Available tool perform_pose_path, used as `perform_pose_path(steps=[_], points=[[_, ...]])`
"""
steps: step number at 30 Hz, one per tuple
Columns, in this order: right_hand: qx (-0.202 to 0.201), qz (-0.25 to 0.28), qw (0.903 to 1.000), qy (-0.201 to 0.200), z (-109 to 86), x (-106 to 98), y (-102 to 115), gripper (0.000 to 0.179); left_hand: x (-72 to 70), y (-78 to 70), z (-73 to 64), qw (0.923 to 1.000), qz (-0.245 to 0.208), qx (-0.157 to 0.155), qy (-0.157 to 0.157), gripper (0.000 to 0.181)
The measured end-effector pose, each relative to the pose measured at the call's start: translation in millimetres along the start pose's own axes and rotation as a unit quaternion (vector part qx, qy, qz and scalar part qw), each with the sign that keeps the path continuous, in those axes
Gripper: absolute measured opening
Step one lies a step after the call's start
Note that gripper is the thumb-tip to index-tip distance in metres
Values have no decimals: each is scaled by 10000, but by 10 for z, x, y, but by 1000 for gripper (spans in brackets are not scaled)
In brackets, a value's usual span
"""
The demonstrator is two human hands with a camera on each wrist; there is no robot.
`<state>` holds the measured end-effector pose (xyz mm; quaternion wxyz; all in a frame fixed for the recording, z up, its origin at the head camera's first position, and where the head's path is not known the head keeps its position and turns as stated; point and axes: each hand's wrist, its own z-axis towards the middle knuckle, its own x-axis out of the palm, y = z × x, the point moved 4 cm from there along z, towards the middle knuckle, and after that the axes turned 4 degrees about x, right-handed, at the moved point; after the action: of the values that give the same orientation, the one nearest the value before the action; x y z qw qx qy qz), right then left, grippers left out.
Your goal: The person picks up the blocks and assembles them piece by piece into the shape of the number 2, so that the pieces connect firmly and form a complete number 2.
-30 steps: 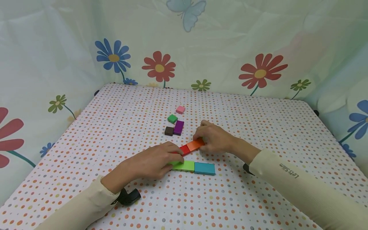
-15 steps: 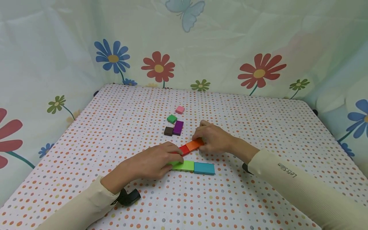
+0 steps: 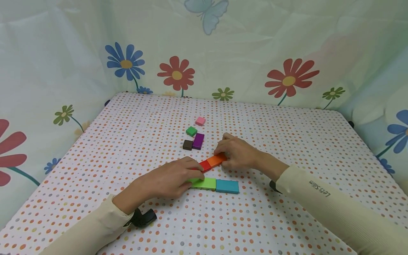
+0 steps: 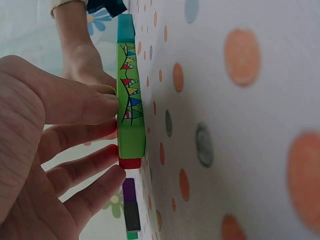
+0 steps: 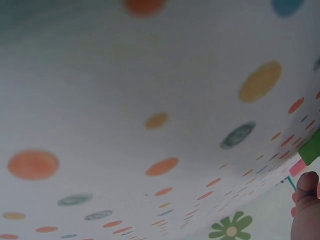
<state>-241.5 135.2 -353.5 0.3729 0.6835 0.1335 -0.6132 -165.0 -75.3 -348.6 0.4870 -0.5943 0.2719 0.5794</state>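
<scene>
My left hand [image 3: 175,177] rests over a red block [image 3: 205,166] and a lime green block [image 3: 208,183]. In the left wrist view its thumb touches the lime block [image 4: 131,100], which has bunting printed on its side, while the fingers reach the red block [image 4: 130,163] behind. With curled fingers my right hand [image 3: 237,152] grips the right end of an orange block [image 3: 216,160]. That block meets the red one end to end in a slanted row. A teal block [image 3: 227,186] adjoins the lime one. Part of the red block is hidden under my left fingers.
Beyond the hands lie a purple block [image 3: 198,141], a dark brown block [image 3: 187,145], a green block [image 3: 191,131] and a pink block [image 3: 200,121]. The purple and brown ones sit side by side. A flowered curtain [image 3: 242,63] stands behind the dotted tabletop [image 3: 271,226].
</scene>
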Motion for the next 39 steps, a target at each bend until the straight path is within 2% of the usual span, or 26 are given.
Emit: perform_pose_path(steps=[11,23,39], points=[[60,34,10000,-16,-7,-7,9,29,-13,-7,-10,10000,-20,-82,48,26],[47,146,9997,-193,-31,6,-4,46,-2,-7,-10,9999,-35,-102,68,26],[346,445,9971,-509,-51,-35,-41,94,-10,-5,3,9999,-37,-97,66,27]])
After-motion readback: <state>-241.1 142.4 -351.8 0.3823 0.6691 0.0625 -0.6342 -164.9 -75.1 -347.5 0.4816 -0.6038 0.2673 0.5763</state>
